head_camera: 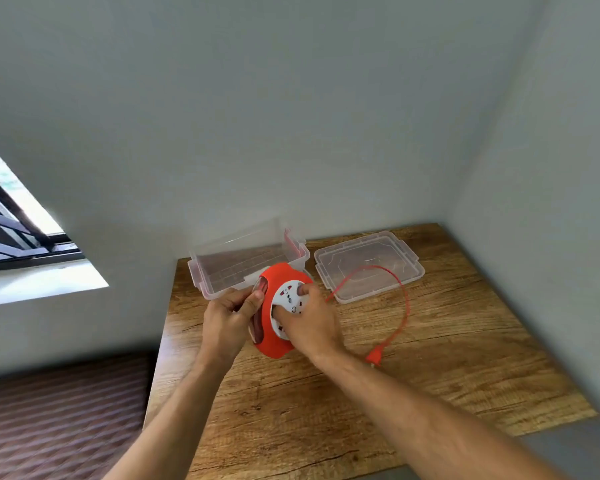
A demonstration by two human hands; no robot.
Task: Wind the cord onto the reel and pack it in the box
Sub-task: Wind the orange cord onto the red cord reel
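An orange cord reel [278,346] with a white socket face is held above the wooden table [326,393], tilted on edge. My left hand [230,315] grips its left rim and back. My right hand [307,320] presses on the white socket face, fingers curled on it. A loose length of orange cord [404,306] arcs from the reel's right side over the table and ends in an orange plug [374,357] lying on the wood. The clear plastic box [222,268] stands open just behind the reel.
The box's clear lid [395,271] lies flat on the table to the right of the box, under part of the cord loop. Walls close in behind and to the right. The table's left edge drops to a brown floor; a window is at far left.
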